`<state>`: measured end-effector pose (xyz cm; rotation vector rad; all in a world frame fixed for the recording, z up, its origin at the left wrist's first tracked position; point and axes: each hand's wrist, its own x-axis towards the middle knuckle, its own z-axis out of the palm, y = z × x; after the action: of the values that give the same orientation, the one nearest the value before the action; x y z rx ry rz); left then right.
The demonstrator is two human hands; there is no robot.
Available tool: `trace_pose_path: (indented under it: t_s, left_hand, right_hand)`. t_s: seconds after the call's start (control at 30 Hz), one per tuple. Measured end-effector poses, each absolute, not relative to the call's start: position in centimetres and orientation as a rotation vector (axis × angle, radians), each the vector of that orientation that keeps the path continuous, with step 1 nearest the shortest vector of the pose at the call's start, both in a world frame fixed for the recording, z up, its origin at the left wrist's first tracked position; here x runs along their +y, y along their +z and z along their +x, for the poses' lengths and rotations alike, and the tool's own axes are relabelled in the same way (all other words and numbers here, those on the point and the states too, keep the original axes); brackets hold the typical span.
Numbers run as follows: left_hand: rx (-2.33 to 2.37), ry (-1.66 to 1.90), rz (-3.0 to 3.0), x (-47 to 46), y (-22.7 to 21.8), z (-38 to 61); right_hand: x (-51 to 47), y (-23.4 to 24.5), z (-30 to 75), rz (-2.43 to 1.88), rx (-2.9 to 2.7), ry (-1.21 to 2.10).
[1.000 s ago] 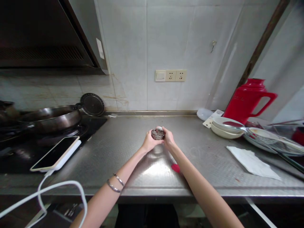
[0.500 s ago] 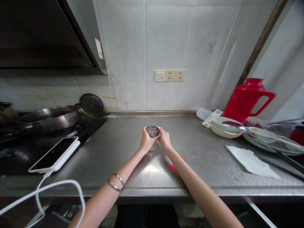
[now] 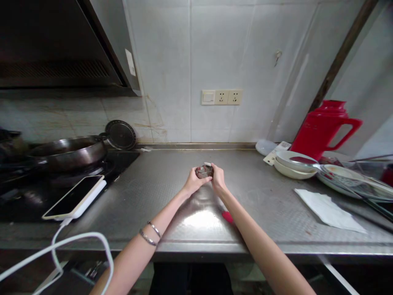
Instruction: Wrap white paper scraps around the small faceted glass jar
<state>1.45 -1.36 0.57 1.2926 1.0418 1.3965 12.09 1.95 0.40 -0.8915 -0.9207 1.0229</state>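
Observation:
Over the middle of the counter, a small round glass-like dish point(image 3: 204, 171) with a dark, shiny, patterned look sits between both hands. My left hand point(image 3: 194, 180) is closed around its left side, the thumb across the near side. From the right, my right hand point(image 3: 217, 177) grips the dish, its fingers at the far right rim. A small white piece point(image 3: 208, 164) shows at the far rim by my right fingertips; its kind cannot be made out. Partly hidden by my right forearm, a red object point(image 3: 227, 216) lies on the steel counter point(image 3: 159, 184).
On the left are a pan point(image 3: 70, 153) on the stove, a phone point(image 3: 73, 196) and a white cable point(image 3: 101, 237). To the right stand a red thermos jug point(image 3: 321, 131), stacked bowls point(image 3: 293, 170), plates point(image 3: 353, 180) and a white tissue point(image 3: 328, 211).
The dish appears tilted differently, and a small white piece now shows at its far rim. My right fingers have shifted along that rim. The view has moved slightly.

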Motion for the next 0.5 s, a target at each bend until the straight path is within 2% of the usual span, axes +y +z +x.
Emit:
trace_pose_path:
  t_s: [0.4,0.5]
  left_hand:
    - [1.411,1.478,1.557,-1.2,1.3,0.4]
    - [1.276,1.475,1.512,-1.1,1.1,0.2]
  right_hand:
    - [1.1,-1.0,10.1,-0.814,-0.899,1.030]
    - [1.3,-1.0,10.1,-0.795,-0.859,1.056]
